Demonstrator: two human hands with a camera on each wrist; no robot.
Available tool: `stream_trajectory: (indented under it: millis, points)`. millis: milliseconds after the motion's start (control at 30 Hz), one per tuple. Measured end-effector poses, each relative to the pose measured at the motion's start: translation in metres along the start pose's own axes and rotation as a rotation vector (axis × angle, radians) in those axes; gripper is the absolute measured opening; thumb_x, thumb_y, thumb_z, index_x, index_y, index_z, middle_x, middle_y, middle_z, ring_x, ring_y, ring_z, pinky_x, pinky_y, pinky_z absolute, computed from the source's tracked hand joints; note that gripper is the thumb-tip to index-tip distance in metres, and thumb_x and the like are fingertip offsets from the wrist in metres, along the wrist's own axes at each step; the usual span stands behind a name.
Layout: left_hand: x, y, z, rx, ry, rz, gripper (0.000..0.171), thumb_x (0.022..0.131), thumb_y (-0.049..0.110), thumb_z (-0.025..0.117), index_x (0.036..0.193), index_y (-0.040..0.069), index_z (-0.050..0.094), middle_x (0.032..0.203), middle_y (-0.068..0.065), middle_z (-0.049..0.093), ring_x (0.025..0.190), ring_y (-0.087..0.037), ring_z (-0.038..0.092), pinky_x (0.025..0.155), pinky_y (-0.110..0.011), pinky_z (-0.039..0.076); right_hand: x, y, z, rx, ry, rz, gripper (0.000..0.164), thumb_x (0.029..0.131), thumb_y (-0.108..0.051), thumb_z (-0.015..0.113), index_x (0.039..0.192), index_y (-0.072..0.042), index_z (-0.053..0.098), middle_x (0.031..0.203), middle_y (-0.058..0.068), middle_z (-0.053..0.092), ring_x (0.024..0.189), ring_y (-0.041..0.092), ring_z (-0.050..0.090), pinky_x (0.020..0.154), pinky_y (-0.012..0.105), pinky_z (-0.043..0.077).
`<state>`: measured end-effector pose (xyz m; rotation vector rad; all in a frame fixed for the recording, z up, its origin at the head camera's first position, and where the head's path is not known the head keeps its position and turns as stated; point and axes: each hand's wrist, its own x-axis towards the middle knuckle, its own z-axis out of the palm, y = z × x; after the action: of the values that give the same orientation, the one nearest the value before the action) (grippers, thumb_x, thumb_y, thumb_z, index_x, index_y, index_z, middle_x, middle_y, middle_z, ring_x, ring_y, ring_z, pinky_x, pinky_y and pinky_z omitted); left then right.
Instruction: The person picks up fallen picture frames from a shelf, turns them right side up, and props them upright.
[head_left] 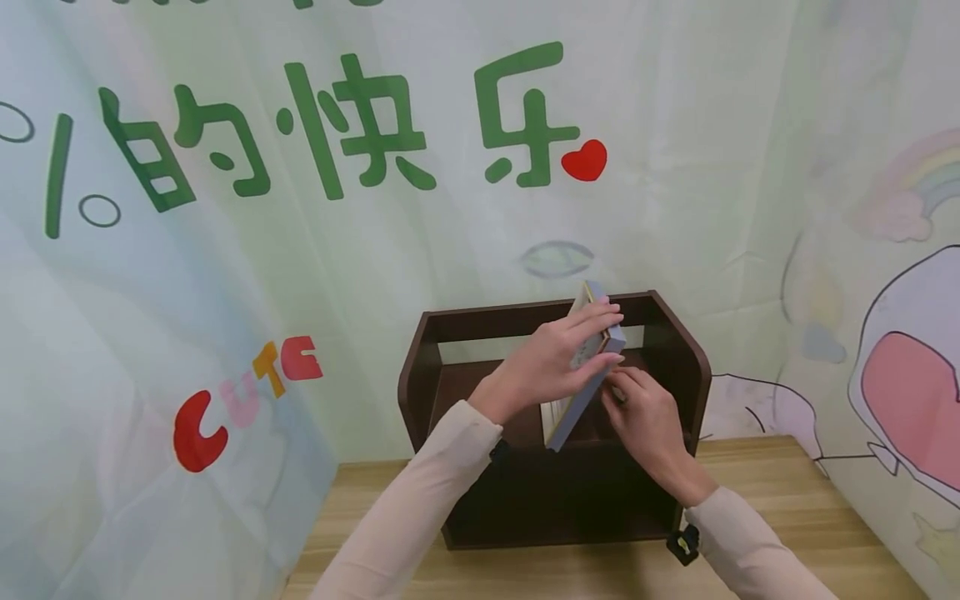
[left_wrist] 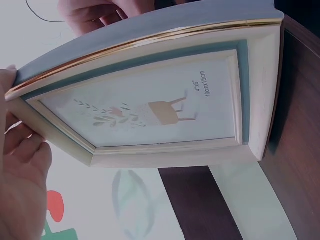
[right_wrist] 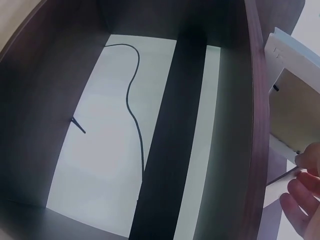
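Note:
A picture frame [head_left: 576, 412] with a blue-grey side stands tilted on the upper board of a dark brown shelf [head_left: 562, 500]. In the left wrist view its front [left_wrist: 165, 155] has a cream border, a gold line and a printed sheet marked with a size. My left hand [head_left: 551, 358] grips the frame's upper end, fingers over one side and thumb on the other. Behind the frame my right hand [head_left: 648, 417] has its fingers curled. In the right wrist view those fingertips [right_wrist: 295, 205] pinch a thin flap at the frame's brown back [right_wrist: 295, 107].
The shelf stands on a wood-grain table [head_left: 780, 492] against a printed curtain [head_left: 675, 208]. Its raised sides [head_left: 686, 342] and back rail [head_left: 495, 321] surround the upper board. A thin black cord [right_wrist: 132, 105] shows beyond the lower compartment in the right wrist view.

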<state>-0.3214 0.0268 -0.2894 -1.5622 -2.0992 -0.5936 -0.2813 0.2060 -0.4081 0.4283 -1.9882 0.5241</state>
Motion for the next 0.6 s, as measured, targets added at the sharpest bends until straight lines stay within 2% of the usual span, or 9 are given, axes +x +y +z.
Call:
stream_trajectory:
  millis: [200, 600]
  points:
    - [0.0026, 0.0027, 0.001, 0.011, -0.017, 0.004, 0.055, 0.101, 0.024, 0.072, 0.15, 0.004, 0.056, 0.158, -0.012, 0.055, 0.155, -0.026, 0.044, 0.123, -0.03, 0.042, -0.0022, 0.0008, -0.0006, 0.002, 0.0, 0.005, 0.019, 0.082, 0.002, 0.086, 0.1, 0.0, 0.078, 0.093, 0.016, 0.077, 0.08, 0.028, 0.074, 0.07, 0.043, 0.064]
    - [0.0068, 0.0059, 0.0018, -0.017, -0.034, -0.052, 0.058, 0.102, 0.025, 0.07, 0.153, 0.004, 0.052, 0.16, -0.012, 0.053, 0.157, -0.023, 0.042, 0.124, -0.031, 0.041, -0.004, 0.0051, -0.0012, -0.002, -0.025, 0.033, 0.016, 0.083, -0.001, 0.086, 0.096, 0.0, 0.077, 0.092, 0.014, 0.077, 0.078, 0.026, 0.074, 0.068, 0.042, 0.064]
